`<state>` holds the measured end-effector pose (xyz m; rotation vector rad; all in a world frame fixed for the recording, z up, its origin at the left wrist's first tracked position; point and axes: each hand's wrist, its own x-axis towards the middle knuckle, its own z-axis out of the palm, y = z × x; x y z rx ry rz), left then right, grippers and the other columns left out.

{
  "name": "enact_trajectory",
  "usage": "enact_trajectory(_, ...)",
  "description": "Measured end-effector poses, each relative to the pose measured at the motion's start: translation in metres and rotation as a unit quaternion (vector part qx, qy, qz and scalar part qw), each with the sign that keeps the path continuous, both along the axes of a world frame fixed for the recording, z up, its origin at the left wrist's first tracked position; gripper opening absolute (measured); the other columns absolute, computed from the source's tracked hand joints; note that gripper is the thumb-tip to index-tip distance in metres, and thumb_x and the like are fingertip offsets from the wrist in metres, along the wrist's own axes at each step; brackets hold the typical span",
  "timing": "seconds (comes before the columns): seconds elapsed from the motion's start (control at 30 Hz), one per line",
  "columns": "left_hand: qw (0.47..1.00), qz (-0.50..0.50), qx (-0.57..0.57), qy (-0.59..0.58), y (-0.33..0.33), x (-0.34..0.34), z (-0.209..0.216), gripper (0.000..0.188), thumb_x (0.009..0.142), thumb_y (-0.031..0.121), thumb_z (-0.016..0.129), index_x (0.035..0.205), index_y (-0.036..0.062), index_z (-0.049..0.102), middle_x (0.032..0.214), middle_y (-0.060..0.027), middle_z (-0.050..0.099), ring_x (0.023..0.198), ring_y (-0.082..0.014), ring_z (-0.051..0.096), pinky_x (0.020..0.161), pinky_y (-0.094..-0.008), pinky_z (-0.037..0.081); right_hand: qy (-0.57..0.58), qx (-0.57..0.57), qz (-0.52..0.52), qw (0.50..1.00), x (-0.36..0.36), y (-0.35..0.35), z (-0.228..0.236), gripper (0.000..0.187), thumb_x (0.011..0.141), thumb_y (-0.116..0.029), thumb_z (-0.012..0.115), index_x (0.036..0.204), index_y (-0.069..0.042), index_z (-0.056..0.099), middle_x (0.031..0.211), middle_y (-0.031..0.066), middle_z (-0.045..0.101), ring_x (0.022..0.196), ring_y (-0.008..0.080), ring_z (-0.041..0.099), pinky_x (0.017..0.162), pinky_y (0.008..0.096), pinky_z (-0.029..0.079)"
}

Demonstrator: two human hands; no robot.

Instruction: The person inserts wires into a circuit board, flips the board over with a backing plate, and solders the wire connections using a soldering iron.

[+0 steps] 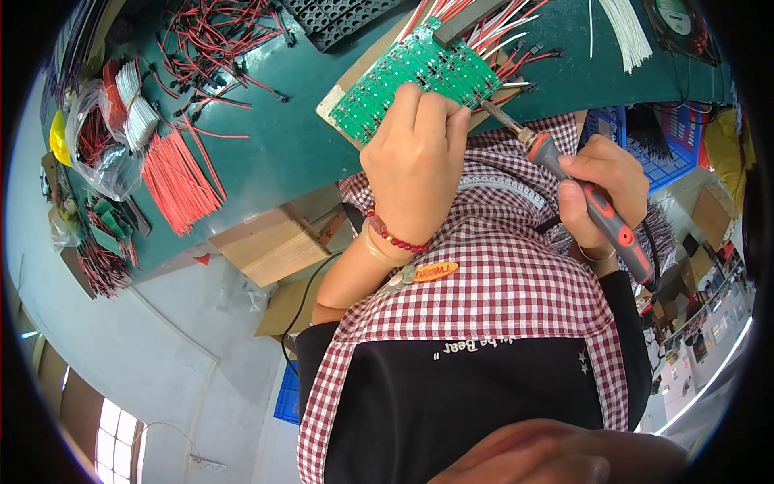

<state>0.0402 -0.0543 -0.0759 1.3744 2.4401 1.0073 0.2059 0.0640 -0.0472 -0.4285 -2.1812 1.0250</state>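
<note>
My right hand (601,194) grips a soldering iron (592,198) with a grey and red handle. The iron's metal tip reaches the near right corner of a panel of green circuit boards (387,85). Over the panel's near edge is my left hand (415,157), its fingers bent and pinched together; whatever they hold is hidden. The panel lies on a pale board (329,106) at the table's front edge. A dark bar (468,22) rests across the panel's far side, where red and white wires (516,20) spread out.
On the green table (282,145), black-tipped red wires (214,40) lie heaped at far left. Nearer are a bundle of red wires (181,181) and a plastic bag (101,149). A black tray (339,20) stands behind; white wires (625,32) lie far right. A blue crate (681,141) sits at right.
</note>
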Motion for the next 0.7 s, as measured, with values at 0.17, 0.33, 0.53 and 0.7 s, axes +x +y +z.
enact_trajectory(0.17,1.0,-0.01,0.003,-0.006,0.005,0.001,0.002,0.015,0.076,0.007,0.073,0.08,0.0059,0.058,0.08,-0.0088,0.052,0.069,-0.0271,0.058,0.058,-0.0372,0.048,-0.026,0.009,0.022,0.999,-0.005,0.003,0.01,0.024,0.058,-0.004,0.069,0.081,0.003,0.066,0.056,0.0102,0.054,0.045,0.0225,0.053,0.044,0.0308,0.041)
enact_trajectory(0.33,0.999,0.003,0.032,-0.007,0.0,0.001,0.007,0.015,0.077,0.005,0.072,0.082,0.0043,0.058,0.083,-0.0102,0.052,0.074,-0.028,0.058,0.061,-0.0384,0.048,-0.022,0.036,0.032,0.999,-0.008,0.005,0.016,0.024,0.059,-0.003,0.069,0.082,0.003,0.066,0.059,0.011,0.057,0.046,0.0219,0.054,0.044,0.0309,0.042)
enact_trajectory(0.53,0.999,0.027,-0.028,-0.025,-0.014,-0.009,0.012,0.017,0.077,0.008,0.075,0.081,0.0069,0.058,0.076,-0.006,0.052,0.06,-0.0227,0.056,0.05,-0.0348,0.044,0.018,-0.007,-0.027,0.999,0.005,0.005,0.009,0.017,0.074,-0.008,0.065,0.085,0.005,0.062,0.061,0.0083,0.052,0.048,0.0168,0.044,0.047,0.0299,0.031)
enact_trajectory(0.7,1.0,0.005,0.009,-0.01,0.0,-0.003,0.005,0.019,0.076,0.01,0.076,0.079,0.0072,0.057,0.074,-0.006,0.053,0.061,-0.023,0.057,0.051,-0.0342,0.044,0.004,-0.008,-0.028,1.0,0.003,0.006,0.007,0.018,0.073,-0.008,0.065,0.086,0.004,0.062,0.06,0.0075,0.052,0.048,0.0162,0.043,0.048,0.0296,0.031)
